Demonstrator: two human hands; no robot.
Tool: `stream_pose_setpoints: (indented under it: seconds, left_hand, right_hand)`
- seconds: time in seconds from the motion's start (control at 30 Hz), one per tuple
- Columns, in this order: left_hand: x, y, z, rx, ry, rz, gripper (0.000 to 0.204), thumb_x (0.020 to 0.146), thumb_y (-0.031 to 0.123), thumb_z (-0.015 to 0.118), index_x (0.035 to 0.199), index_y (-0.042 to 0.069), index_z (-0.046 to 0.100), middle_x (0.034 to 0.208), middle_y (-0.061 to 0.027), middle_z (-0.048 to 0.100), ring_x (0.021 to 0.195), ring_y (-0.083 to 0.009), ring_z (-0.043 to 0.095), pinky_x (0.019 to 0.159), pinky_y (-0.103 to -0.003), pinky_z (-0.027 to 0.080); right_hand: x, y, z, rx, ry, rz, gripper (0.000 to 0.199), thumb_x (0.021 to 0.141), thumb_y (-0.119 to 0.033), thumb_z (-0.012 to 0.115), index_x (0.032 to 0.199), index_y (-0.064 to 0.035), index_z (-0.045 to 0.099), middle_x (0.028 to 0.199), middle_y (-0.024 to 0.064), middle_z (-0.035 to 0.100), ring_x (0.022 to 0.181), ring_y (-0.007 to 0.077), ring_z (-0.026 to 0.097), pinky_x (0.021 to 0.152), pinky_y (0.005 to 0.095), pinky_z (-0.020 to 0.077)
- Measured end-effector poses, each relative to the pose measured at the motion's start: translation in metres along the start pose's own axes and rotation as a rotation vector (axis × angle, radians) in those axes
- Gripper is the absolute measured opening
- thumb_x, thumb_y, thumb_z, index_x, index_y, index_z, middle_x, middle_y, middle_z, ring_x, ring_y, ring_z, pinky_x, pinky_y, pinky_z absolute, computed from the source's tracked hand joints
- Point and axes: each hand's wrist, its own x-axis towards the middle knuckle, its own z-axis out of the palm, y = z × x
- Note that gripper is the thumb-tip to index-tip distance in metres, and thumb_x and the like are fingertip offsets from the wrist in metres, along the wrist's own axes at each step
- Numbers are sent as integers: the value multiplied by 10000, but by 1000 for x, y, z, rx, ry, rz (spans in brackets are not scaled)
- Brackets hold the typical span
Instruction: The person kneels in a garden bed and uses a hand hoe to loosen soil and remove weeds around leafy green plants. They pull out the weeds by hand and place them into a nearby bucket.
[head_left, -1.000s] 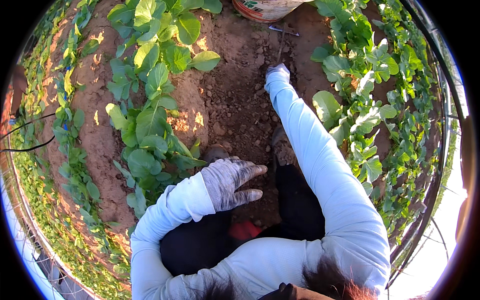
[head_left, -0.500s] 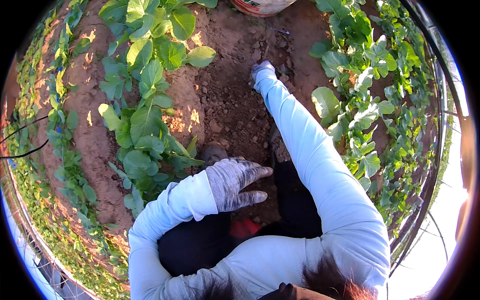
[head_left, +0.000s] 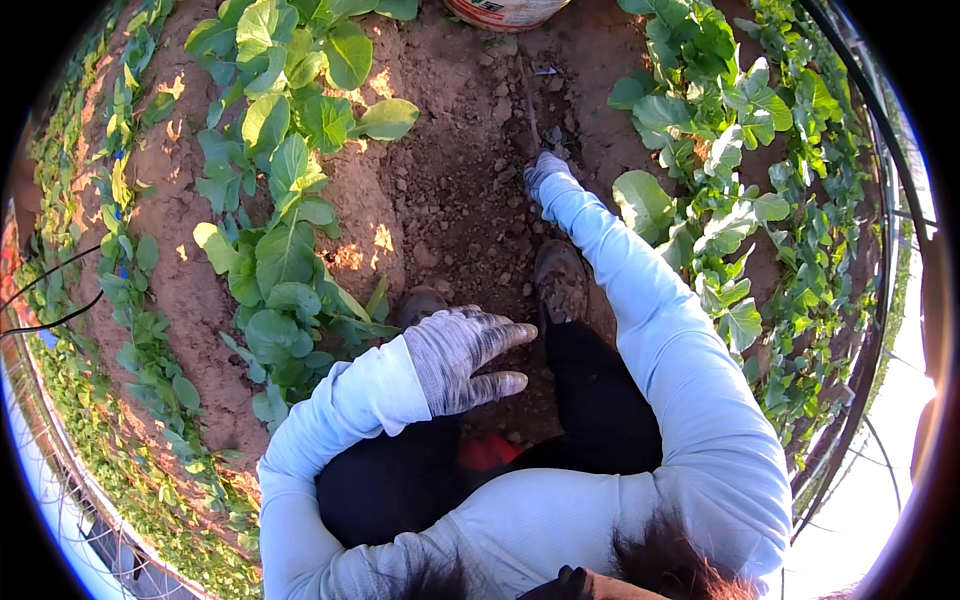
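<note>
Presently the right hand (head_left: 545,170), fingers curled narrow in the far soil (head_left: 450,190), should dig shallow, clear of the leafy plants (head_left: 290,250); left hand (head_left: 460,355) rests flat, empty.

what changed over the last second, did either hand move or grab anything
The right hand sits a little further up the soil furrow than before, arm stretched out, fingers down at the dirt beside a thin stick-like thing; whether it grips anything cannot be told. The left hand stayed open and empty above the knee. Leafy plants and shoes are unchanged.
</note>
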Motion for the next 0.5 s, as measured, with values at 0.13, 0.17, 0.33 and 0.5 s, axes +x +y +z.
stream_pose_setpoints:
  seconds: [0.13, 0.17, 0.33, 0.5]
  left_hand:
    - [0, -2, 5, -22, 17, -4, 520, 842, 376, 516, 1224, 31, 443, 1124, -203, 516, 1006, -358, 496, 880, -418, 388]
    - [-1, -3, 6, -21, 17, 3, 518, 842, 372, 518, 1223, 29, 444, 1122, -203, 517, 1004, -358, 497, 878, -418, 389]
    - [0, 0, 5, 9, 27, 16, 509, 837, 357, 532, 1218, 31, 447, 1099, -200, 527, 986, -357, 504, 863, -410, 400]
    - [-13, -3, 6, 21, 54, -28, 516, 842, 383, 516, 1201, 17, 460, 1094, -211, 535, 995, -357, 514, 866, -403, 409]
  right_hand:
    - [-29, 4, -2, 101, -39, -5, 376, 818, -289, 543, 1094, -36, 518, 1028, 189, 585, 930, 356, 572, 783, 396, 481]
    - [-35, 6, -3, 16, -42, -26, 381, 823, -299, 539, 1100, -40, 507, 1026, 181, 587, 928, 359, 571, 772, 399, 481]
    - [-72, 46, 41, -175, -116, -119, 372, 835, -289, 535, 1117, -52, 487, 954, 171, 585, 819, 344, 566, 717, 388, 481]
    - [-92, 79, 49, -193, -143, -169, 364, 847, -279, 531, 1134, -64, 466, 883, 161, 583, 710, 330, 560, 662, 376, 482]
